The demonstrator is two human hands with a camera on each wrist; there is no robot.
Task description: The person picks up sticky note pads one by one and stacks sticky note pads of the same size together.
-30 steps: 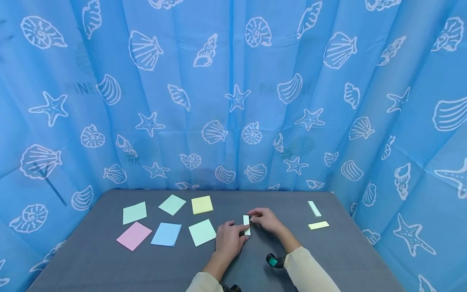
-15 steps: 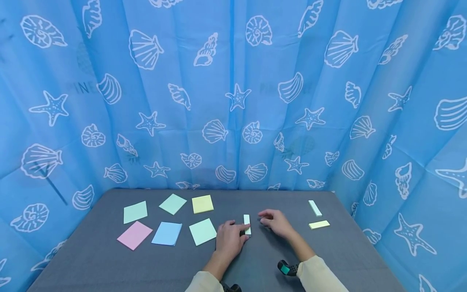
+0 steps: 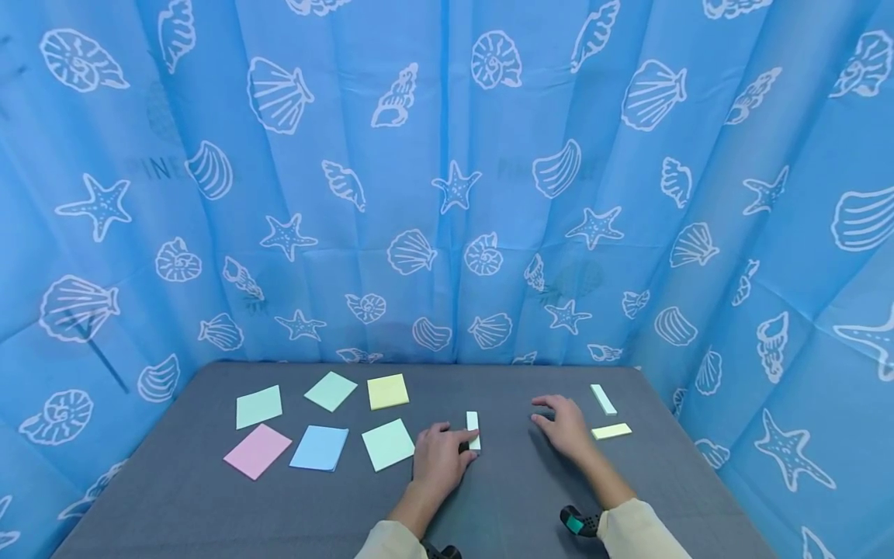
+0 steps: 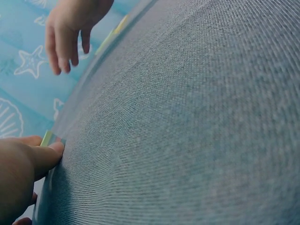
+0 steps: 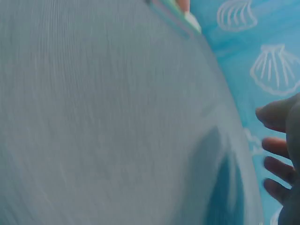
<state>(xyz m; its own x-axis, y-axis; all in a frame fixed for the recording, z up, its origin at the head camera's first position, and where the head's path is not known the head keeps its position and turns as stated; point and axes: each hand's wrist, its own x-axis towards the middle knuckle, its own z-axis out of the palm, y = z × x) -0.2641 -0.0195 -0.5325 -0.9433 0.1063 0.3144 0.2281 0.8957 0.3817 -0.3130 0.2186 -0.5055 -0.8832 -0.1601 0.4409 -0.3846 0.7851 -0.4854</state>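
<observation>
My left hand (image 3: 438, 460) holds a narrow pale sticky-note pad (image 3: 472, 420) at the centre of the table, index finger across its top and thumb at its near end. Seen from the left wrist, the pad (image 4: 46, 138) shows a yellow-green top and darker layers at its side, partly hidden by the thumb. My right hand (image 3: 567, 431) hovers over the table to the right, its fingers loosely bent around nothing. Just beyond it lie a narrow pale green pad (image 3: 604, 399) and a narrow yellow pad (image 3: 611, 431).
On the left lie square sticky-note pads: green (image 3: 259, 407), mint (image 3: 331, 391), yellow (image 3: 387, 392), pink (image 3: 257, 451), blue (image 3: 318, 448) and light green (image 3: 388, 445), the last close beside my left hand. A blue shell-print curtain (image 3: 447, 233) hangs behind the grey table (image 3: 279, 512).
My right hand has left the narrow pad at the centre and moved right, toward the two other narrow pads. My left hand has stayed on the centre pad.
</observation>
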